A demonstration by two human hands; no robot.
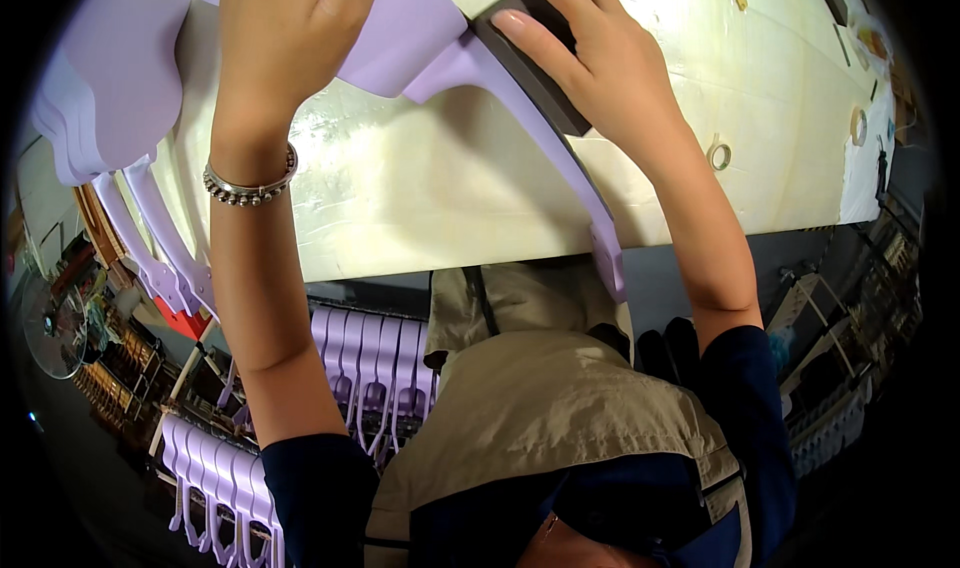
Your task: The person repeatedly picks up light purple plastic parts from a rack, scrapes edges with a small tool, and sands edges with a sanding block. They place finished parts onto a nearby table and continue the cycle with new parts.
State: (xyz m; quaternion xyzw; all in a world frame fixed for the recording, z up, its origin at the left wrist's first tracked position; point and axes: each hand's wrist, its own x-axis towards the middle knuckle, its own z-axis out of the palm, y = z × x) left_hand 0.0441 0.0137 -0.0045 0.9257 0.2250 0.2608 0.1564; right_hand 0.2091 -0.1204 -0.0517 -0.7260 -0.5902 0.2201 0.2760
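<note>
"Where was the purple guitar [410, 38] placed?"

"It was laid on the pale worktop [420, 203], with the end of its neck extended past the near edge."

"How was the right hand [605, 53] occupied?"

"A dark block [530, 73] was gripped by it, pinched between the thumb and the curled fingers, and was held along the neck's dark edge."

"And the left hand [295, 28]?"

"It was positioned over the guitar's body; its fingers were cut off by the upper border, so whether they were spread or pressed together could not be told."

"What else was seen?"

"More purple guitars [120, 78] were stacked at the left, and a tape roll [719, 154] was left at the right."
</note>
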